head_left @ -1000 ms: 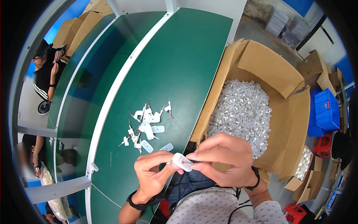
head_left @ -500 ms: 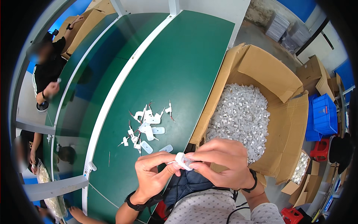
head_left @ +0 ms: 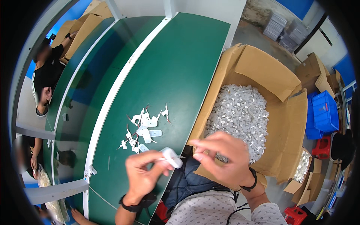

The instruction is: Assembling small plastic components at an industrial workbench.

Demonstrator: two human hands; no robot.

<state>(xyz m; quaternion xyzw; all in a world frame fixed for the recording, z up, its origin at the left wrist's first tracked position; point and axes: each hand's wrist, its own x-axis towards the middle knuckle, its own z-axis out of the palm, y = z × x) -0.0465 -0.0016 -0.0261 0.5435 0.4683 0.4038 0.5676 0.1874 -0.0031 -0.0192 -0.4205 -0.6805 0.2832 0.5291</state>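
My left hand [head_left: 144,172] pinches a small white plastic housing [head_left: 172,157] between thumb and fingertips, over the table's near edge. To its right, my right hand [head_left: 225,159] is apart from the housing, thumb and index finger separated, with nothing visible between them. Beyond my left hand lies a loose pile of white plastic parts [head_left: 143,130], some with short dark and red wires. Among them is a pale, flat oval piece [head_left: 155,133].
A large open cardboard box [head_left: 268,71] full of small whitish parts [head_left: 240,116] stands against the green table's [head_left: 180,56] right edge. Blue crates [head_left: 324,108] and a red stool [head_left: 321,148] are farther right. Two co-workers [head_left: 50,63] sit across the rail at left.
My right hand has let go of the housing, and its fingers have spread. My left hand has shifted slightly left, keeping the housing. The upper-left co-worker's hand has lowered.
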